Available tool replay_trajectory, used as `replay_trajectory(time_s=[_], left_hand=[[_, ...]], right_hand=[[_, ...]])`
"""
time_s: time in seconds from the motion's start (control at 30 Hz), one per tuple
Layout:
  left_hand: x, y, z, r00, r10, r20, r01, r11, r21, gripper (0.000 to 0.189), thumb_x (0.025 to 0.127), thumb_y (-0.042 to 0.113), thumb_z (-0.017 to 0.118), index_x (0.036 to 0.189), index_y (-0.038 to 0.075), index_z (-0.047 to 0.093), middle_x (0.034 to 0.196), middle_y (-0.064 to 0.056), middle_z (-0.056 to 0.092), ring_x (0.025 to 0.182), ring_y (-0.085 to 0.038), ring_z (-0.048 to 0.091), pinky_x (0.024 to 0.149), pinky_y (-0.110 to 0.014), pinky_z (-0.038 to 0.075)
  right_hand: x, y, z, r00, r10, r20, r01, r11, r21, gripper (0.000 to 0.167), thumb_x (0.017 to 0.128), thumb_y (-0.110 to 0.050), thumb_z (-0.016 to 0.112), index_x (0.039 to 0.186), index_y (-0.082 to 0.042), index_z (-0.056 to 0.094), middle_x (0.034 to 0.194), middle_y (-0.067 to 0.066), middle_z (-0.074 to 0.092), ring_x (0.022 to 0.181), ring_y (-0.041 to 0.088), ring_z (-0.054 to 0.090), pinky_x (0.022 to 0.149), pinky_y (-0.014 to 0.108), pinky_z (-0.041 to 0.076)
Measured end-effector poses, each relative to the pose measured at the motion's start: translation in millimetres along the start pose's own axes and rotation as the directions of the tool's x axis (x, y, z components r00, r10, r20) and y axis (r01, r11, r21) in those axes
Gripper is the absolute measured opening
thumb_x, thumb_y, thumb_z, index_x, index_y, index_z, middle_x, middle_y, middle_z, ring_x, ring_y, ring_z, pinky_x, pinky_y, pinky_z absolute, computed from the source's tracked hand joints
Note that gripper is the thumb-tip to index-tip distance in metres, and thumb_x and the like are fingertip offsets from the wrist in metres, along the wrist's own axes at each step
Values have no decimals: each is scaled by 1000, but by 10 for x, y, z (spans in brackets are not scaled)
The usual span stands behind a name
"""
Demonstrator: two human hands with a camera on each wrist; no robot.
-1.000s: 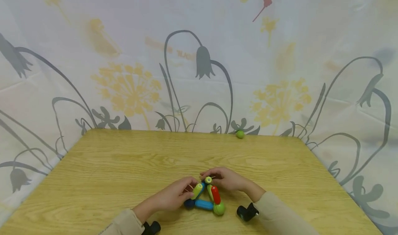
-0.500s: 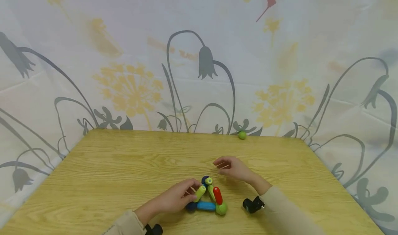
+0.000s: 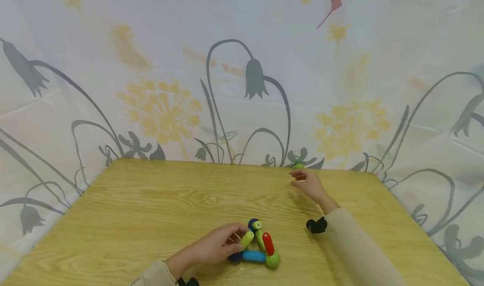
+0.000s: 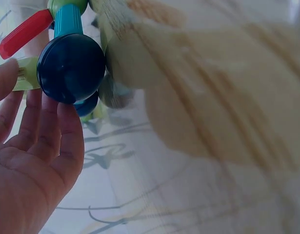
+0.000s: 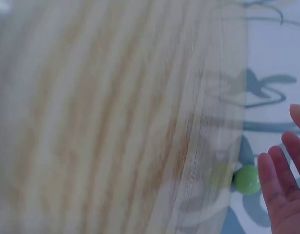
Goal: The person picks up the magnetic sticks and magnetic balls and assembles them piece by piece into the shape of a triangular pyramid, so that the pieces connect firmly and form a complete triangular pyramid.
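On the table stands a triangular frame of toy construction balls and rods. It has a dark blue ball (image 4: 70, 68) at the near left corner, a green ball (image 3: 272, 259) at the near right, another dark blue ball (image 3: 253, 224) at the back, and a blue rod (image 3: 253, 256) along the front. A red rod (image 3: 268, 243) rises from the green corner. My left hand (image 3: 216, 245) pinches the yellow-green rod (image 3: 247, 240) above the near left ball. My right hand (image 3: 311, 186), fingers loosely bent and holding nothing, reaches close to a loose green ball (image 5: 246, 180) at the far edge.
The wooden table (image 3: 170, 202) ends at a white cloth backdrop (image 3: 242, 109) printed with flowers. A black wrist device (image 3: 316, 225) sits by the right sleeve.
My right hand has left the frame's back corner and moved far across the table to the loose green ball. The left hand stays at the yellow-green rod.
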State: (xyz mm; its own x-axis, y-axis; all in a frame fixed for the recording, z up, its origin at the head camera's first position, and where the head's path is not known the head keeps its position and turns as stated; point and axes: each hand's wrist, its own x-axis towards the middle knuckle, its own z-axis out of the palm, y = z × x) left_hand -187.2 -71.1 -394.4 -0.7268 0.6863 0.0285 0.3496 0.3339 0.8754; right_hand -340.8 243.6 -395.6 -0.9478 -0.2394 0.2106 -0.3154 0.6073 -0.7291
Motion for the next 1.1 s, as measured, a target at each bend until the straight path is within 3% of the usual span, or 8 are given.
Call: replay_trajectory(time_s=[0.3,0.6,0.73,0.87,1.1], left_hand=[[4,-16,5,1000,-23,-1,23,1000,-13,30,92,7,59,120,3,53,114,-1,54,99,-13,55,83,-23,45],[-13,-34,-10,1000,-30,9,30,999,-18,30,92,8,58,121,5,52,114,0,55,99,-7,54,84,-23,45],[-7,-16,3,1000,-18,23,19,1000,-16,29,92,7,58,121,5,53,113,1,55,98,-6,53,84,-23,45],[-8,-11,-1,999,-32,32,33,999,-20,29,92,7,58,121,5,52,112,2,55,99,-6,53,83,-22,45],[-8,15,-16,998,-63,25,63,998,-7,32,91,4,59,123,6,52,115,0,54,103,-13,54,81,-21,46]], right_hand=[[215,169,-137,997,52,-53,-54,998,-38,37,90,1,57,124,11,49,124,31,47,113,46,44,88,52,42],[367,387,-200,997,69,40,-67,997,-42,54,87,5,56,137,9,35,136,32,34,121,50,33,92,55,37],[320,401,-229,996,84,22,-83,995,-48,58,84,6,61,136,9,36,129,34,36,115,50,36,91,56,37],[257,388,-234,993,97,65,-93,994,-65,56,83,4,62,134,10,39,128,37,36,111,51,40,88,55,40],[80,339,-172,992,48,120,-44,998,-40,38,83,-1,66,116,10,50,109,29,54,98,42,54,79,46,47]])
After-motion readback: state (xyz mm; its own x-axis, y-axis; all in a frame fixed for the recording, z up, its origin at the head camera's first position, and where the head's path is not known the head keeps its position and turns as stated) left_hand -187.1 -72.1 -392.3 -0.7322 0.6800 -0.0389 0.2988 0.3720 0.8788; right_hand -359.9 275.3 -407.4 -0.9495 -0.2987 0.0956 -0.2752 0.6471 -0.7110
